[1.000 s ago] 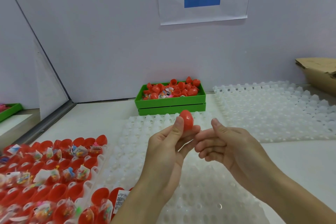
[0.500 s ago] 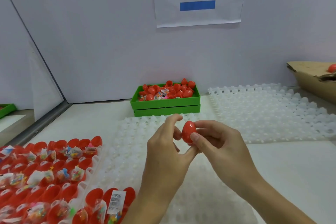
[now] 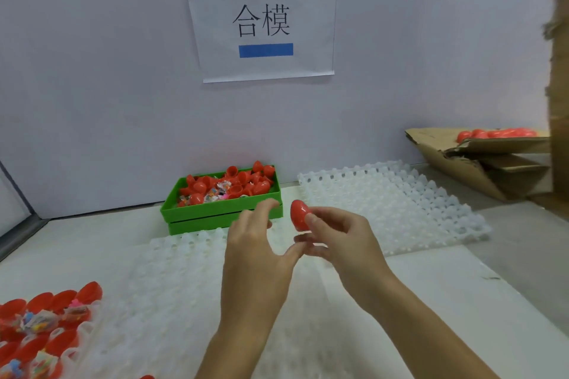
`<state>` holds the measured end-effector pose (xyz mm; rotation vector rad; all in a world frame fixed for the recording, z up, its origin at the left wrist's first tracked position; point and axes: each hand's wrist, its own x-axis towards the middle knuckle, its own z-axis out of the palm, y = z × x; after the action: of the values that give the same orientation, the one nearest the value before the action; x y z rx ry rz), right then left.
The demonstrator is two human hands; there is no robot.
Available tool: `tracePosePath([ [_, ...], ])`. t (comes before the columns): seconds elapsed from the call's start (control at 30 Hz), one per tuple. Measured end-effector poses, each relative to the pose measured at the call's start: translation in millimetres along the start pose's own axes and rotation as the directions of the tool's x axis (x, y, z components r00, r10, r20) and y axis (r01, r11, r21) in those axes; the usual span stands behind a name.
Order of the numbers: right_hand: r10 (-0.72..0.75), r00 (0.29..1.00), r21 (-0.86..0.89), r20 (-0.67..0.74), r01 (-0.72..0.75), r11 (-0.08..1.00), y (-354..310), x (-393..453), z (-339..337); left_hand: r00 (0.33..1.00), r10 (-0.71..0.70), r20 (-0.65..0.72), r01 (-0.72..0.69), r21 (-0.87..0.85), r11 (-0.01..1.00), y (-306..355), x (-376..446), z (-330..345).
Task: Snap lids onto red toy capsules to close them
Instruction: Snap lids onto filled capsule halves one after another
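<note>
Over white tray (image 3: 191, 280), capsule (image 3: 300, 215) seemingly in right fingertips (image 3: 311, 220).

Cardboard box (image 3: 480, 163) cut off right.

Even, diffuse overhead light, moderately bright. A soft shadow lies under the left hand (image 3: 255, 258); a small highlight glints on the capsule (image 3: 300, 215) beside it. Wide-angle bending curves the frame edges. Hands are slightly motion-softened; far-right cardboard (image 3: 558, 77) is blurred.

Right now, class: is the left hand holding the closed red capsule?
No. The right hand pinches the red capsule; the left hand is beside it, fingers relaxed, holding nothing.
</note>
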<state>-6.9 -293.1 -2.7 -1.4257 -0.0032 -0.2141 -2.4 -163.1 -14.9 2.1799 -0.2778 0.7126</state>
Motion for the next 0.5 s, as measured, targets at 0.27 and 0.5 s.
tracePosePath([
  [0.27, 0.193, 0.959, 0.553, -0.208, -0.047, 0.832, -37.4, 107.8, -64.9, 0.991, -0.131, 0.027, 0.133, -0.104, 0.986, -12.1, -16.3, 25.8],
  [0.5, 0.23, 0.798, 0.583, -0.557, 0.178, 0.793, -62.4, 191.2, -122.9, 0.987, -0.159, 0.009, 0.159, -0.153, 0.975, -15.9, -17.1, 23.1],
])
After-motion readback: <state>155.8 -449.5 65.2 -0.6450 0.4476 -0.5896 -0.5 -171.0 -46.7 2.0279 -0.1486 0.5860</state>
